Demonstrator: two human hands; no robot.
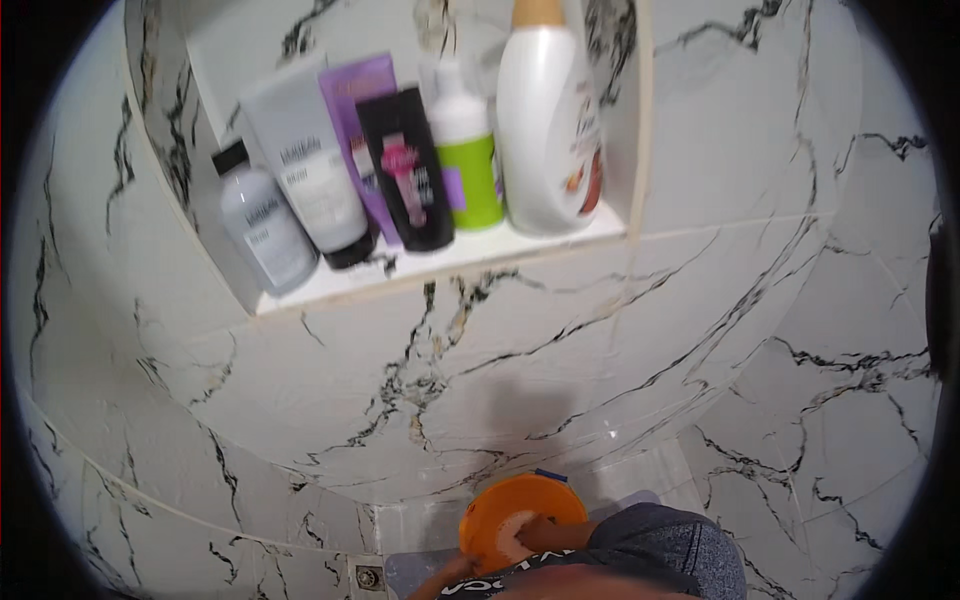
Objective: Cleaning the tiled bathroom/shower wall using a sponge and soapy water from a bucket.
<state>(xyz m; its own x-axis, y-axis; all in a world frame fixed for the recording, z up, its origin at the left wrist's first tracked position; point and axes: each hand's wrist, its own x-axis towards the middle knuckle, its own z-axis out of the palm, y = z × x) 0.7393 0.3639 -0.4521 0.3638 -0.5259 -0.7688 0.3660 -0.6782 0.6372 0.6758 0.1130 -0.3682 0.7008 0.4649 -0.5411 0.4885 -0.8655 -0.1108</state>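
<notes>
Head view: left hand (474, 563) at lower-left rim, right hand (533, 535) inside orange basin (480, 510) near wall (560, 350). Tipping or sliding possible, I judge — cause, right hand pressing off-centre. Dark shirt (490, 583) cuts off basin's near edge; hands blurred — I cannot tell either hand's grip; pale contents (508, 540) unclear.

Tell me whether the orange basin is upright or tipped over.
Upright: the orange basin shows its round open mouth facing up toward the camera, with the right hand reaching into it.
</notes>
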